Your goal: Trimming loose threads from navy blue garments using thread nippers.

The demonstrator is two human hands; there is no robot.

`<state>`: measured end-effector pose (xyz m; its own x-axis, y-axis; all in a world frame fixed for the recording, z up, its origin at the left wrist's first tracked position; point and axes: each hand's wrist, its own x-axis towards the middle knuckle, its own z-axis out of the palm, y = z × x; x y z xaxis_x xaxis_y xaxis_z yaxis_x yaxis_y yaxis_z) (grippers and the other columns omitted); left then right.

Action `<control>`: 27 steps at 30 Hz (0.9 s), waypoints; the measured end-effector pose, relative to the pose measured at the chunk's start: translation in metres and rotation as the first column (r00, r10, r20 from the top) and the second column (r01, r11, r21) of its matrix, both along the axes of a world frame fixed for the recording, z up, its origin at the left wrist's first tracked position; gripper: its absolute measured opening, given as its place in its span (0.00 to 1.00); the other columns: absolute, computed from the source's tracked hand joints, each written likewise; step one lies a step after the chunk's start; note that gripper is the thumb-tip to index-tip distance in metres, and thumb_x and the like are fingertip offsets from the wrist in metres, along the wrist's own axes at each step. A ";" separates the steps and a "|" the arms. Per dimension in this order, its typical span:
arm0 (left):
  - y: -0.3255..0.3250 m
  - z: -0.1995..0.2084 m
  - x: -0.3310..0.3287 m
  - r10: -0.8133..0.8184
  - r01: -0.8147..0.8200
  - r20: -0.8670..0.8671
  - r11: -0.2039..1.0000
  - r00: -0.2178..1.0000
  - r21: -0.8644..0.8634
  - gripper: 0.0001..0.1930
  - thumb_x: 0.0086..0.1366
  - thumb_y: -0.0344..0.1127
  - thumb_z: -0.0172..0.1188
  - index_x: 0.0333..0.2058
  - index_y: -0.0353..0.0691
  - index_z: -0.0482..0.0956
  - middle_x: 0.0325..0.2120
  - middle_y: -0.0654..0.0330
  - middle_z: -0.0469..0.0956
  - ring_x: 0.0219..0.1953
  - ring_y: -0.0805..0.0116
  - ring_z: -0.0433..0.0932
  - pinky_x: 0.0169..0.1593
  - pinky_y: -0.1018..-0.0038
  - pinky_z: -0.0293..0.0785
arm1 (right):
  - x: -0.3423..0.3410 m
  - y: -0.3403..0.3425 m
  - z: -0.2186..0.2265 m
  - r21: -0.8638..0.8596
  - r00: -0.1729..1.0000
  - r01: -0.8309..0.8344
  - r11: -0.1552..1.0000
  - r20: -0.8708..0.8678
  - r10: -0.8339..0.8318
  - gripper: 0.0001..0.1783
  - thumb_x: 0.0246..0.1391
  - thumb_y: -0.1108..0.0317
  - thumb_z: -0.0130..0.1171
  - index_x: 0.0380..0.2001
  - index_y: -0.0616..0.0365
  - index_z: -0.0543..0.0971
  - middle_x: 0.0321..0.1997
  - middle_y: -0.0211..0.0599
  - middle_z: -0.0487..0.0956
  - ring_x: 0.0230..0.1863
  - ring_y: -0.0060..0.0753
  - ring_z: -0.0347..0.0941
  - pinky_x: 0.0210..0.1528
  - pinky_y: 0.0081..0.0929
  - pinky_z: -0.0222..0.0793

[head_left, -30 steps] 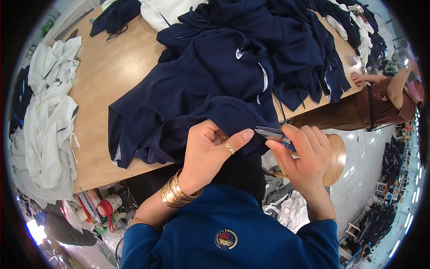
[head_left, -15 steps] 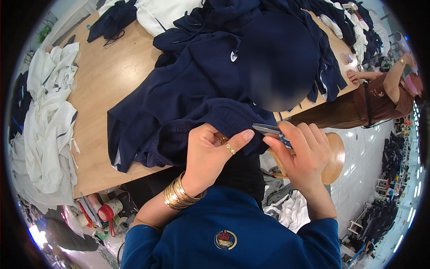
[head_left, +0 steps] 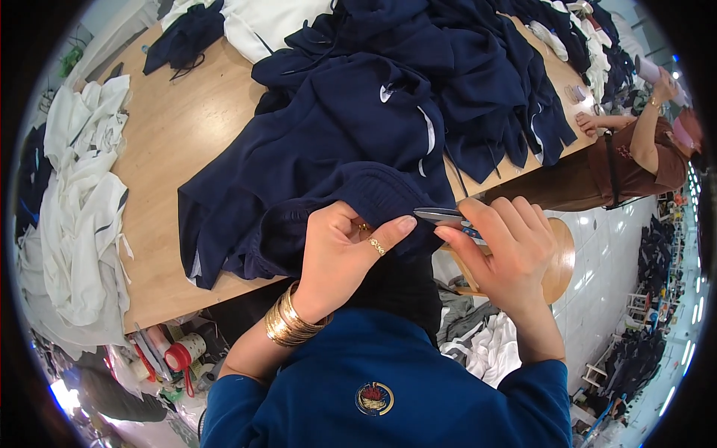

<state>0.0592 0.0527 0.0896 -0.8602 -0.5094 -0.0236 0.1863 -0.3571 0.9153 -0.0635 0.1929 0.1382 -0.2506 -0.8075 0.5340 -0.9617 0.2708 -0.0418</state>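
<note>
Between the thumb and fingers of my left hand (head_left: 336, 257) is the gathered elastic edge of a navy garment (head_left: 321, 134). The rest of that garment spreads over the table, with a white strip on its right side. My right hand (head_left: 511, 254) is closed around small snips (head_left: 435, 214) with blue handles. Their metal blades point left and lie against the gathered edge, just right of my left thumb tip. Whether the blades touch a thread I cannot tell. My left fingertips are hidden behind the cloth.
More navy garments (head_left: 485, 89) are heaped beyond on the wooden table (head_left: 175, 134). White cloth (head_left: 82, 216) hangs over its left edge. A round wooden stool (head_left: 562, 254) stands at right, near a person in brown (head_left: 638, 160). A red-lidded bottle (head_left: 181, 354) sits below left.
Both hands stay at the gathered edge; my left hand has shifted slightly left, and the blades sit a little further left. A dark blurred patch over the garments is gone. The person's raised arm moved.
</note>
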 end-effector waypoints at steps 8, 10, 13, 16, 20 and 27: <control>-0.004 0.002 0.001 -0.031 0.033 0.029 0.998 0.999 -0.052 0.08 0.55 0.27 0.63 0.33 0.31 0.76 0.28 0.64 0.77 0.29 0.82 0.72 0.34 0.85 0.68 | -0.003 0.000 -0.005 -0.029 0.975 -0.039 0.999 0.218 0.044 0.14 0.38 0.59 0.67 0.26 0.54 0.76 0.18 0.26 0.69 0.18 0.27 0.64 0.21 0.25 0.54; -0.005 0.001 0.001 -0.037 0.039 0.052 0.999 0.998 -0.034 0.08 0.55 0.27 0.63 0.33 0.31 0.76 0.29 0.64 0.77 0.29 0.81 0.73 0.34 0.85 0.69 | -0.004 0.000 -0.011 -0.087 0.938 -0.014 0.996 0.344 0.043 0.14 0.38 0.60 0.68 0.26 0.54 0.76 0.19 0.27 0.71 0.19 0.28 0.65 0.21 0.25 0.55; -0.004 0.001 0.002 -0.021 0.018 0.084 0.999 0.996 0.040 0.09 0.55 0.28 0.63 0.34 0.31 0.76 0.30 0.63 0.78 0.30 0.80 0.73 0.36 0.84 0.69 | 0.000 0.000 -0.006 -0.129 0.887 0.056 0.990 0.461 0.010 0.15 0.37 0.61 0.69 0.27 0.55 0.76 0.21 0.28 0.74 0.20 0.29 0.67 0.22 0.24 0.57; -0.004 0.002 0.002 -0.006 -0.003 0.077 0.992 0.997 0.125 0.10 0.55 0.28 0.63 0.34 0.31 0.76 0.30 0.63 0.78 0.31 0.80 0.73 0.37 0.84 0.70 | 0.001 0.003 -0.008 -0.126 0.925 0.068 0.990 0.379 -0.015 0.16 0.36 0.61 0.69 0.28 0.56 0.76 0.21 0.27 0.74 0.21 0.29 0.67 0.23 0.24 0.57; -0.005 0.003 0.002 0.008 -0.011 0.020 0.992 1.000 0.127 0.09 0.54 0.27 0.63 0.34 0.31 0.76 0.30 0.63 0.78 0.31 0.80 0.73 0.38 0.84 0.70 | 0.000 0.003 -0.005 -0.080 0.984 0.027 0.996 0.180 -0.012 0.17 0.35 0.61 0.69 0.28 0.55 0.76 0.20 0.24 0.72 0.20 0.27 0.65 0.22 0.23 0.54; -0.006 0.005 0.002 0.010 -0.013 0.074 0.999 0.997 0.052 0.08 0.54 0.28 0.64 0.32 0.31 0.77 0.27 0.65 0.77 0.28 0.82 0.72 0.34 0.85 0.68 | -0.002 0.001 0.005 -0.057 1.000 0.003 0.998 0.030 -0.002 0.15 0.34 0.60 0.68 0.25 0.52 0.76 0.16 0.22 0.67 0.18 0.24 0.61 0.21 0.24 0.50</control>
<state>0.0611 0.0466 0.0948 -0.8492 -0.5156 -0.1135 0.1233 -0.4028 0.9070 -0.0656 0.1944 0.1432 -0.2691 -0.7755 0.5711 -0.9592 0.2695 -0.0860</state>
